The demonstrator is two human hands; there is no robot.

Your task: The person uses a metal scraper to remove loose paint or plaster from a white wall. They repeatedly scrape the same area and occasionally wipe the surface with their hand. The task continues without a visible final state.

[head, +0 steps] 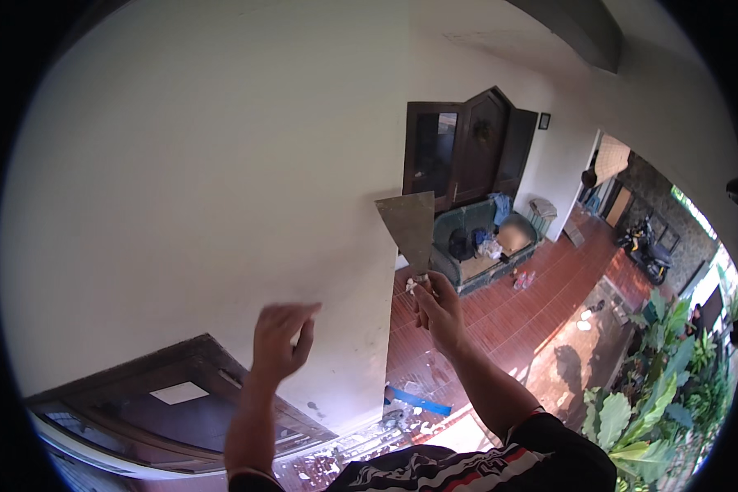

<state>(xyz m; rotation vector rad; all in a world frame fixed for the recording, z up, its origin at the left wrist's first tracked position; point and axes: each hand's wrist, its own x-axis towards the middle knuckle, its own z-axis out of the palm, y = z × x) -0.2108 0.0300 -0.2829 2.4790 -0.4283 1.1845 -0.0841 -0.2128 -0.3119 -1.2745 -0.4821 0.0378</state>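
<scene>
My right hand (441, 309) grips the handle of a broad scraper, a putty knife with a flared metal blade (411, 230). The blade points up, close to the vertical corner edge of a pale painted wall (197, 203). Whether its edge touches the wall cannot be told. Lower and to the left, my left hand (283, 338) is raised before the same wall. Its fingers are bent, with a gap between thumb and fingers, and nothing shows in it. Faint dark smudges mark the wall around the hands.
A dark wood-framed window (178, 406) lies low at left. White flakes and a blue strip (421, 401) litter the floor below. Beyond the corner stand a green sofa (446, 270) with items on it, a dark door (486, 147), a motorcycle (649, 252) and leafy plants (646, 393).
</scene>
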